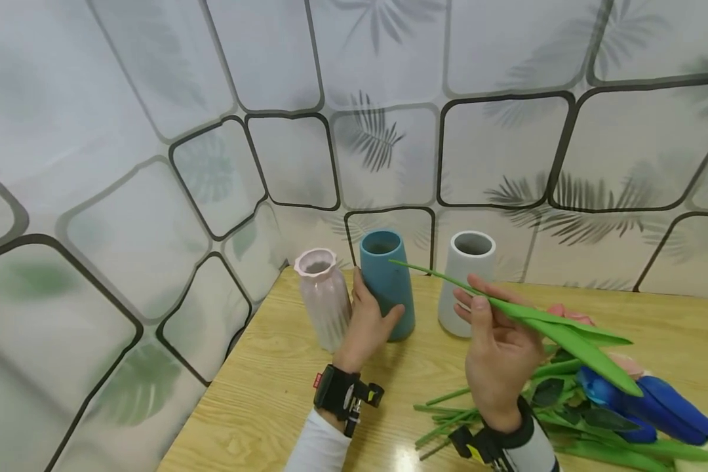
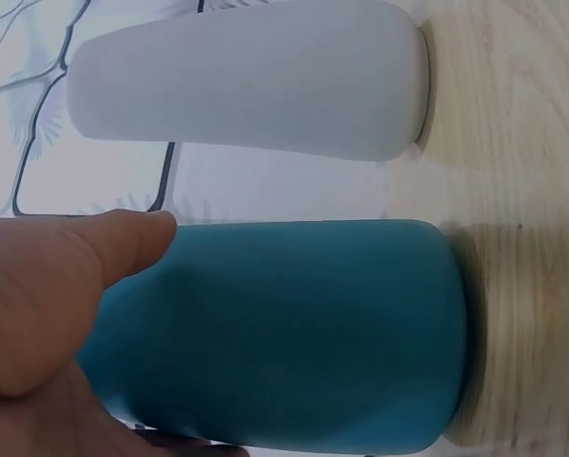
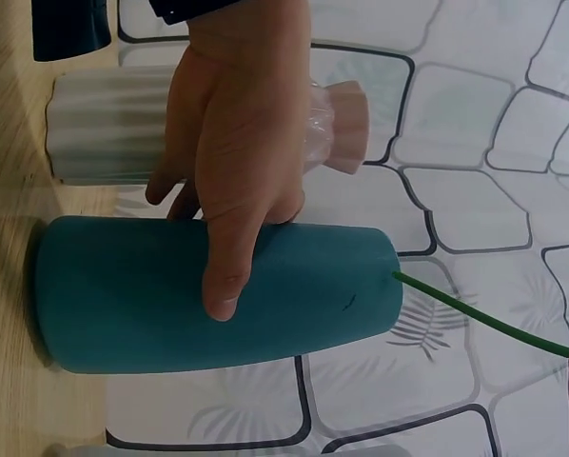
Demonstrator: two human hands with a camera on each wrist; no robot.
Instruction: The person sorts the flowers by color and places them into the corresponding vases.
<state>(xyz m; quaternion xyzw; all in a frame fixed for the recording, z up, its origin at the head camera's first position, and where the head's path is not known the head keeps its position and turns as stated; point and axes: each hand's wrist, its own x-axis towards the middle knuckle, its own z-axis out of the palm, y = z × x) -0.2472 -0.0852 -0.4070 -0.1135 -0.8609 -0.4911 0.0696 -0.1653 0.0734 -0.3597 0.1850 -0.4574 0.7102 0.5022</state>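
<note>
My left hand [image 1: 366,324] grips the side of a blue vase [image 1: 389,282], its thumb across the front and fingers round the left side. The vase stands upright on the table. In the right wrist view the left hand [image 3: 251,143] also shows on the blue vase [image 3: 304,314]. My right hand [image 1: 501,354] pinches the green stem [image 1: 436,272] of an artificial flower with long leaves [image 1: 578,341]. The stem's tip points left, overlapping the blue vase just below its rim in the head view. A pink bloom [image 1: 569,314] shows behind the right hand.
A pinkish ribbed vase [image 1: 324,301] with a scalloped rim stands left of the blue one, and a white vase [image 1: 457,308] stands to its right. On the wooden table [image 1: 259,400], artificial flowers with blue blooms [image 1: 672,410] lie heaped at the right. A patterned curtain [image 1: 389,164] hangs behind.
</note>
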